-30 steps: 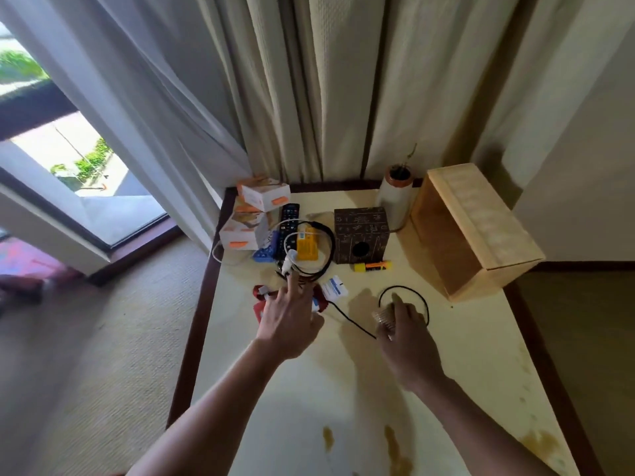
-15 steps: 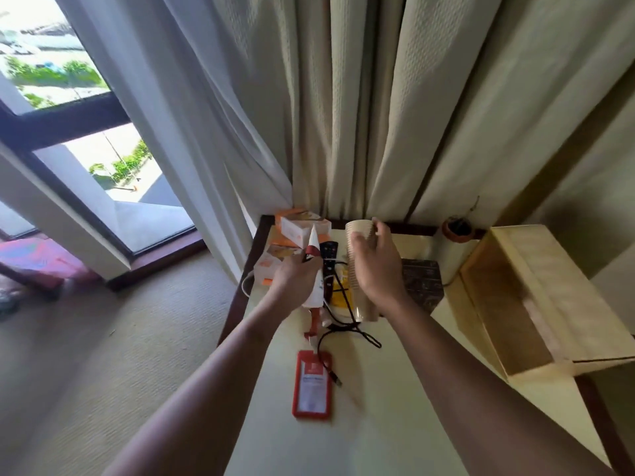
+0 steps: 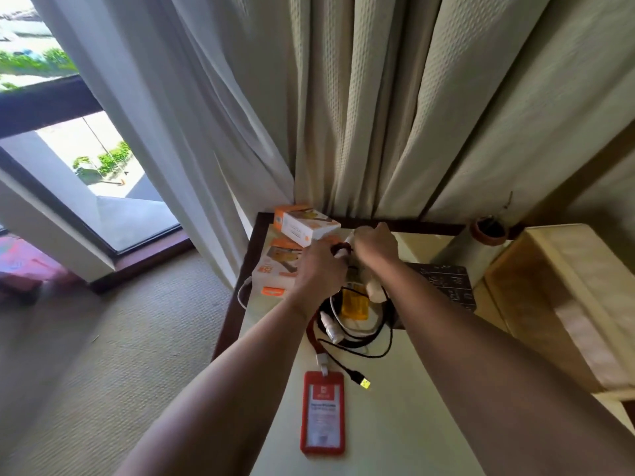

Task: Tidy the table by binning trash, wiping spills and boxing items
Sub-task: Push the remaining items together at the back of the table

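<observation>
Curling hands [image 3: 319, 269]: tube [image 3: 344, 248] left, cup [image 3: 376, 292] right

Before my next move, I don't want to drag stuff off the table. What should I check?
1. Left hand grip on the red-and-white item: ok, fingers curled round it.
2. Right hand grip: cannot tell, fingertips hidden.
3. Red badge holder off the table: not ok, lies flat, strap running up under the left wrist.
4. Strap free of the black cable: cannot tell, they overlap.
5. Wooden box opening reachable: ok, faces the hands.
</observation>
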The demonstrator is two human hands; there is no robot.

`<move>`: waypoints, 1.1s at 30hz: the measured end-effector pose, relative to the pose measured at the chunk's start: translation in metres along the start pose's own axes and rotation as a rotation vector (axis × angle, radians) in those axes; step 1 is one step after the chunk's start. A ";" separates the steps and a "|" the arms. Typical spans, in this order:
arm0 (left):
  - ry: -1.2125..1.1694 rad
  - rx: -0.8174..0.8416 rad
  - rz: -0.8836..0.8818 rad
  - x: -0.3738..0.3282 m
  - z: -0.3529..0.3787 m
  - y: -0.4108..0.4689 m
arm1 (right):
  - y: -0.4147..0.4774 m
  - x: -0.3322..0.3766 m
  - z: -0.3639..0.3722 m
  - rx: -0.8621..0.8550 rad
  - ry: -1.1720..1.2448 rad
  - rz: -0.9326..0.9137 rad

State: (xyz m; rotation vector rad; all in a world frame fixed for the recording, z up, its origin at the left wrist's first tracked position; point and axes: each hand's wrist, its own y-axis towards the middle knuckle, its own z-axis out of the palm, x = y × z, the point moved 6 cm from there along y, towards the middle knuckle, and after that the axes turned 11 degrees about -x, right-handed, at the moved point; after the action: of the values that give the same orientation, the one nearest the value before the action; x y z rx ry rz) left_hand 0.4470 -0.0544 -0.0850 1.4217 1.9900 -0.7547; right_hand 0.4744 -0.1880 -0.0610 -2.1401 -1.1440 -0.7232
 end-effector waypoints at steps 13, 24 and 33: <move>0.045 -0.303 0.291 0.071 -0.074 -0.131 | -0.186 -0.076 -0.018 -0.044 -0.015 -0.593; 0.570 -0.027 0.397 0.203 -0.028 -0.187 | -0.205 -0.148 0.043 0.103 -0.459 -0.026; 0.579 -0.037 0.384 0.203 -0.027 -0.190 | -0.162 -0.056 -0.005 0.139 -0.081 -0.267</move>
State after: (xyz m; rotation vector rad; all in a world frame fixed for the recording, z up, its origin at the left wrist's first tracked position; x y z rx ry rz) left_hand 0.2075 0.0414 -0.1929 2.0885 2.0049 -0.1370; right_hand 0.3077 -0.1486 -0.0562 -1.9369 -1.4981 -0.6560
